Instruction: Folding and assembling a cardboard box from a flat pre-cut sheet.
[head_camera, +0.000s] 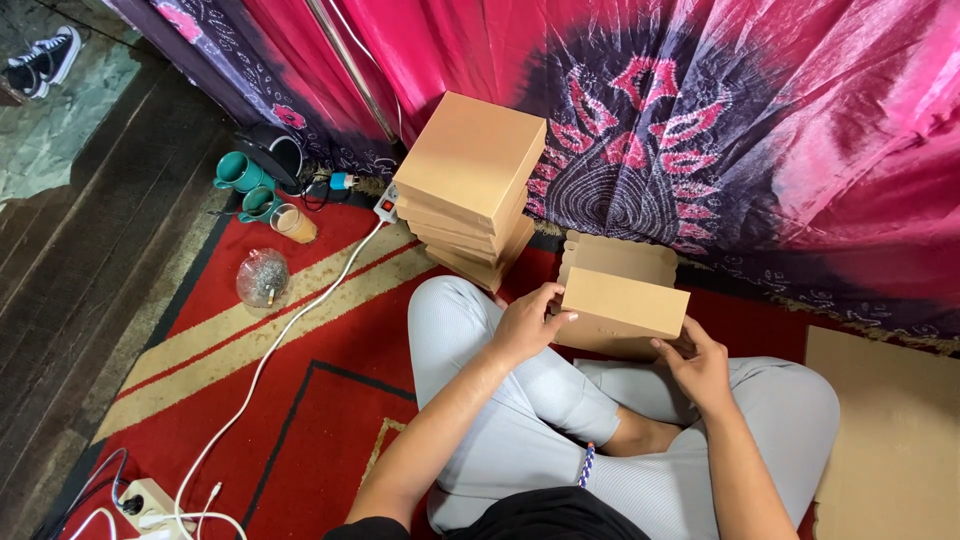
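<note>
Two hands hold one cardboard box (623, 305) just right of the frame's centre, above the person's crossed legs. Largest in view is the pink and purple cloth (700, 110) hanging across the top, then the red rug (300, 340) filling the lower left. A stack of boxes (468, 185) stands upper centre, against the cloth, and a flat cardboard sheet (890, 420) lies at the right edge. The left hand (525, 325) is closed on the box's left end, thumb on top; the right hand (695, 365) grips its lower right corner from below. The box looks light and fairly stiff, yet thin walls would likely dent under a hard squeeze, so holding it by opposite ends seems sound. Smaller things sit upper left: teal mugs (240, 175) and a glass of drink (292, 222).
</note>
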